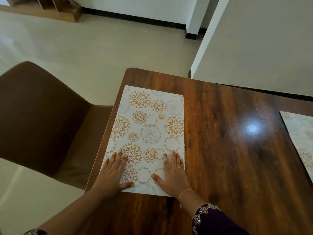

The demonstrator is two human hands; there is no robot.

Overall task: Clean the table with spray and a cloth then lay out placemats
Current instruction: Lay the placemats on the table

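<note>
Glossy dark wooden table [228,150] stands by a pale wall, with beige floor tiles beyond its far edge. Near the table's left edge lies a white placemat [149,131] printed with gold and grey floral circles, its long side running away from the viewer and parallel to that edge. Both of the person's hands rest flat on the near end of this placemat, fingers straight and slightly spread, palms down, gripping nothing. Left hand [113,173] lies over the mat's near left corner, its thumb pointing inward along the near edge. Right hand [172,173] lies at the near right corner and wears a ring, with a thin band at the wrist and a dark embroidered sleeve [213,221] behind it. The two hands are apart, with printed mat showing between them. A second placemat [299,138] of like pattern lies at the right border of the view, well apart from the first and partly cut off. A brown moulded chair [42,119] stands just beside the table's left edge. A bright light reflection shows on the bare wood between the two mats.
</note>
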